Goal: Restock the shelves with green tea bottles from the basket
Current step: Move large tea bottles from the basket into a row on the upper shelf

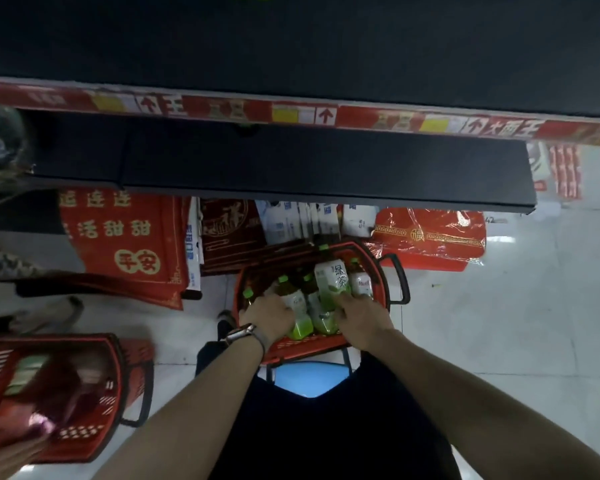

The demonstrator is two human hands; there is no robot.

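Both hands are sunk into the red basket (305,346). The left hand (267,315), watch at the wrist, is curled round a green-capped bottle (293,301), and the right hand (359,315) is closed on the base of the labelled green tea bottle (333,284). Two are being gripped at once, presumably to halve the trips. The basket is perched on a blue stool (309,379) below the dark shelf (291,168), so the lift is judged short. More bottles can be seen between the hands.
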